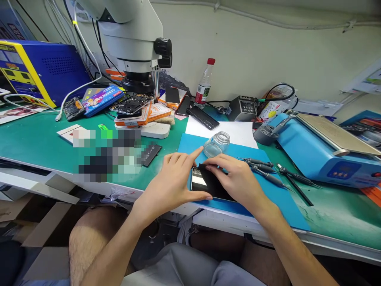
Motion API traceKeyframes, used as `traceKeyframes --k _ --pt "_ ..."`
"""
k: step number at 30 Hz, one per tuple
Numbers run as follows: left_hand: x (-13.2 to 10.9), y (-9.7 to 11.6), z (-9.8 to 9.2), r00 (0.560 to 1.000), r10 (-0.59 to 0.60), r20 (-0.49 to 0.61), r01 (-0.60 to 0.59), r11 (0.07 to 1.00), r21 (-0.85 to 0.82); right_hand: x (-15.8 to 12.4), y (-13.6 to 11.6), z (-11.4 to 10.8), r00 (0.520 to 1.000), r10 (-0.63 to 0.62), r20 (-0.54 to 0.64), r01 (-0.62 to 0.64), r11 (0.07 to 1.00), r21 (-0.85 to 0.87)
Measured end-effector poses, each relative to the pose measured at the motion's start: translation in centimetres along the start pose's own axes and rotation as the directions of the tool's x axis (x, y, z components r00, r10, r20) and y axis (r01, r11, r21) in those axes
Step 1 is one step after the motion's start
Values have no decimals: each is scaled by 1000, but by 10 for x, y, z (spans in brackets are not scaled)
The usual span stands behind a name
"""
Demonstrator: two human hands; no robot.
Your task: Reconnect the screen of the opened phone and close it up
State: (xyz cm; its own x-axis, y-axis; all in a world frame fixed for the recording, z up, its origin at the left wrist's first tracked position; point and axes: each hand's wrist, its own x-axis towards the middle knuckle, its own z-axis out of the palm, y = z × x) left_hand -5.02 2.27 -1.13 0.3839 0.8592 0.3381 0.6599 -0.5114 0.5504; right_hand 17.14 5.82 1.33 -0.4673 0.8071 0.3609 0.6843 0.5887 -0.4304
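A phone with a dark, glossy screen (212,184) lies on the blue mat (282,202) near the table's front edge. My left hand (172,180) is at the phone's left end, thumb along the near edge, the other fingers at the far edge, so it grips the phone. My right hand (235,172) reaches over the phone from the right, its thumb and fingers pinched on a small dark piece (203,167) at the phone's far left part. The rest of that piece is hidden by the fingers.
Just behind the hands stands a glass jar (217,145). Screwdrivers (268,174) lie right of them, beside a blue machine (321,147). A microscope (133,43) rises at the back left over stacked phones and boxes. A bottle (204,87) stands behind.
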Motion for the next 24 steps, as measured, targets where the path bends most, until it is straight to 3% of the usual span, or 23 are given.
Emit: traceKeyframes --k 9,15,24 --pt "-1 -2 1 1000 1 -16 -1 1000 -3 -1 -2 -2 999 -31 16 33 989 -144" --pt "0 0 -1 1000 1 7 -1 1000 20 10 -16 -7 991 -32 129 69 954 -292" --pt "-1 -2 1 1000 14 2 -14 1000 9 31 -4 -15 967 32 251 7 988 -152"
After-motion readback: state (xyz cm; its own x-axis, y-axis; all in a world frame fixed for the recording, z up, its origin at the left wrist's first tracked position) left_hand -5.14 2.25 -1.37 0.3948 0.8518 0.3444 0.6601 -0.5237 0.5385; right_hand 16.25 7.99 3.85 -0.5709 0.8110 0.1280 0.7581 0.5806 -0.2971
